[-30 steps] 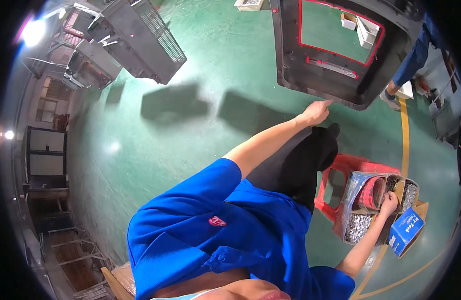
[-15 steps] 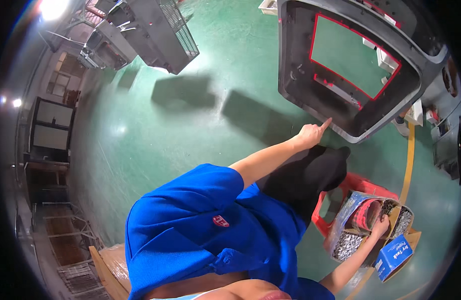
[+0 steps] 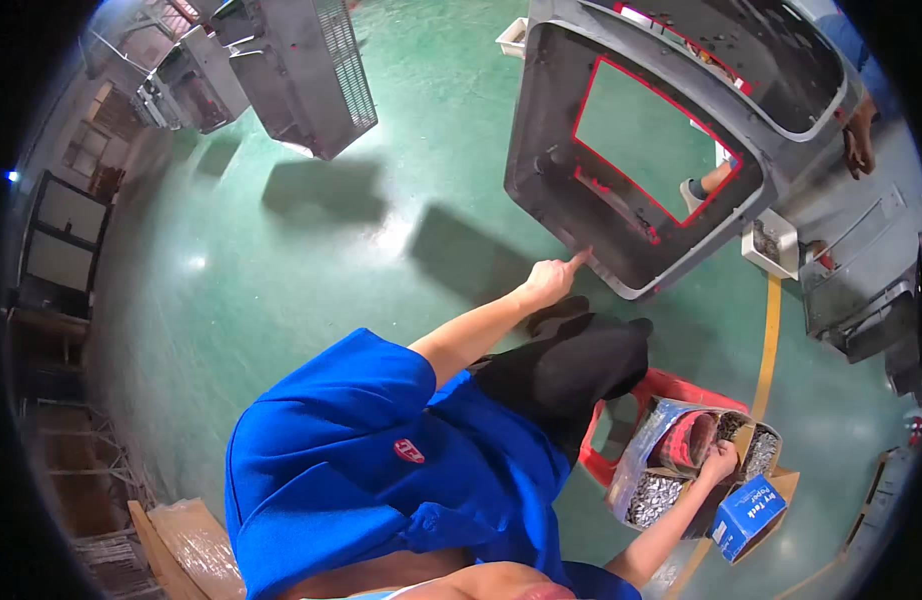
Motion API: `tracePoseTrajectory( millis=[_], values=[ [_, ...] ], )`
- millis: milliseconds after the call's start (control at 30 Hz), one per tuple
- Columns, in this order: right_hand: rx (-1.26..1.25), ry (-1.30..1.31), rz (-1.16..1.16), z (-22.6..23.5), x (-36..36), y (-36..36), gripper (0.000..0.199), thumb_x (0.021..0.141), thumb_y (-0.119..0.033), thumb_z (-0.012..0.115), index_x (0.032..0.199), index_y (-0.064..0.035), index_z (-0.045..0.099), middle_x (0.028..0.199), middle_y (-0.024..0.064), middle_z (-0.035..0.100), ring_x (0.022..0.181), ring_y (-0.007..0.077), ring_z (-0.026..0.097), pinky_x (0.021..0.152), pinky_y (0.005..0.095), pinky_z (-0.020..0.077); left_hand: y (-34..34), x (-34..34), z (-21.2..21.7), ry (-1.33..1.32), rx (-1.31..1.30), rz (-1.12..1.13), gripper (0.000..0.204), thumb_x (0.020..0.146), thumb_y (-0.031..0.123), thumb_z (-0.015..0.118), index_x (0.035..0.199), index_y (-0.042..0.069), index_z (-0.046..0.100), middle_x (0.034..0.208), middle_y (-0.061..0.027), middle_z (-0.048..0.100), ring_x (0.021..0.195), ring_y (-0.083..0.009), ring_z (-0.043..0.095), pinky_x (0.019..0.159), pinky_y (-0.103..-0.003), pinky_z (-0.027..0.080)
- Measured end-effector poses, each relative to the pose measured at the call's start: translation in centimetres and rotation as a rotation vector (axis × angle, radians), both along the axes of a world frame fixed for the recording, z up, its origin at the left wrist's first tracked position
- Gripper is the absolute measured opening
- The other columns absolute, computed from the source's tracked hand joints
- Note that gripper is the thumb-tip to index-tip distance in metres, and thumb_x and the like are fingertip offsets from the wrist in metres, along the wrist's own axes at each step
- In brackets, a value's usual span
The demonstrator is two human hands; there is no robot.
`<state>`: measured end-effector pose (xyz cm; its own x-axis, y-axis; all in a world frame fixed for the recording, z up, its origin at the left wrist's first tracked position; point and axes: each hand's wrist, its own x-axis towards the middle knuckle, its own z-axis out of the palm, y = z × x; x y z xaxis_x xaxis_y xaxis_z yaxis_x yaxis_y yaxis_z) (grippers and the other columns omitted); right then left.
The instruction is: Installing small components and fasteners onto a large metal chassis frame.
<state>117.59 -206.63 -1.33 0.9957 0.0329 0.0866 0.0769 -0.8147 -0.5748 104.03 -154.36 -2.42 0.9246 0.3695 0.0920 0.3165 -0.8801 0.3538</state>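
My left hand is at the near edge of a big dark grey housing. Its index finger is stretched out onto the rim, while the other fingers curl below. Red edging runs around the housing's window opening. At the lower right, my right hand reaches into a divided cardboard box, with closed fingertips partly hidden among small dark parts. Beside it in the box are a red cylindrical container, silvery metal pieces and another compartment of small metal parts.
A red plastic stool supports the divided box. A blue carton sits at its side. White bins stand beyond, and a co-worker's hand shows at the far right. Grey cabinets stand far left, on green floor.
My view has turned rightward, so everything sits further left in the picture. The left finger stays at the housing rim and the right hand stays in the box. A co-worker's hand now shows.
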Motion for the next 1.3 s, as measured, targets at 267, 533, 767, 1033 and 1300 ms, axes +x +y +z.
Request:
tracePoseTrajectory(
  millis=[267,533,767,1033,1300],
  values=[
    [0.138,-0.060,-0.077,-0.2,-0.6,-0.5,0.014,0.068,0.007,0.065,0.081,0.0007,0.065,0.076,0.0090,0.065,0.072,0.0182,0.062,0.070,0.0298,0.0496,2.9,0.4,1.3,0.216,-0.024,0.064,0.076,0.078,0.008,0.047,0.146,0.018,0.014,0.071,-0.0165,0.063,0.065,-0.0323,0.063,0.059,-0.045,0.050],
    [0.179,-0.180,-0.108,-0.4,-0.2,0.2,0.011,0.066,0.005,0.068,0.075,-0.0010,0.065,0.070,0.0080,0.064,0.066,0.0157,0.061,0.066,0.0276,0.0483,6.5,-0.9,-0.9,0.184,0.066,0.130,0.075,0.079,0.007,0.045,0.146,0.026,0.016,0.069,-0.0181,0.063,0.063,-0.0337,0.063,0.057,-0.046,0.050],
    [0.160,-0.122,-0.030,-0.5,-0.1,1.0,0.014,0.069,0.004,0.065,0.081,-0.0005,0.067,0.073,0.0084,0.067,0.067,0.0162,0.065,0.066,0.0270,0.0498,7.8,-2.4,-0.2,-0.051,-0.050,0.145,0.066,0.082,0.010,0.045,0.143,0.022,0.025,0.073,-0.0230,0.062,0.068,-0.0379,0.062,0.060,-0.050,0.048],
    [0.066,-0.129,-0.062,-0.4,-0.4,0.1,0.018,0.067,0.005,0.064,0.083,-0.0017,0.068,0.072,0.0086,0.067,0.064,0.0166,0.064,0.064,0.0269,0.0491,-6.4,-3.0,9.4,-0.267,-1.845,0.015,0.025,0.092,0.012,0.043,0.111,0.003,0.056,0.057,0.0046,0.033,0.044,-0.0048,0.028,0.039,-0.020,0.020],
    [0.141,-0.182,-0.030,0.0,-0.3,0.4,0.014,0.073,-0.003,0.069,0.087,-0.0034,0.070,0.071,0.0063,0.067,0.063,0.0132,0.061,0.061,0.0260,0.0480,-16.5,-3.8,4.9,0.550,-2.300,-0.082,0.027,0.096,0.029,0.041,0.080,0.009,0.053,0.059,0.0037,0.040,0.044,-0.0069,0.033,0.039,-0.021,0.024]
  ],
)
